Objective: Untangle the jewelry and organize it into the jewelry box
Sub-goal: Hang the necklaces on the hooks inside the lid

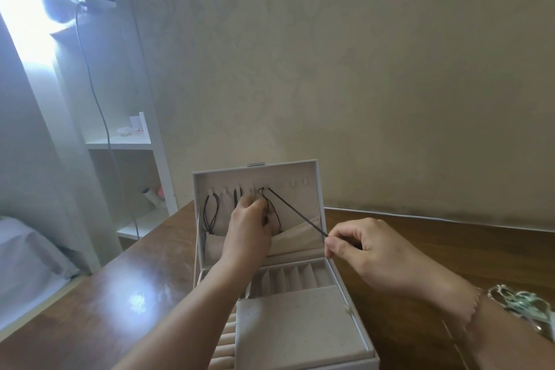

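Head view: your left hand (250, 221) curls round a thin black cord necklace (271, 207) at the lid hooks of the open white jewelry box (318, 186) on the brown wooden table (99, 303). Your right hand (365, 249) pinches its taut free end. Pull harder and, I judge, it slips off the hook or snags a neighbour. I count one other black cord (211, 213) hung, and three bare hooks (292, 182).

1 jewelry box (300, 330), 2 hands, roughly 3 dark cord necklaces (211, 213) on about 8 lid hooks (292, 183).

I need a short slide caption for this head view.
Left hand hangs a black cord inside the jewelry box lid; right hand pulls it taut.
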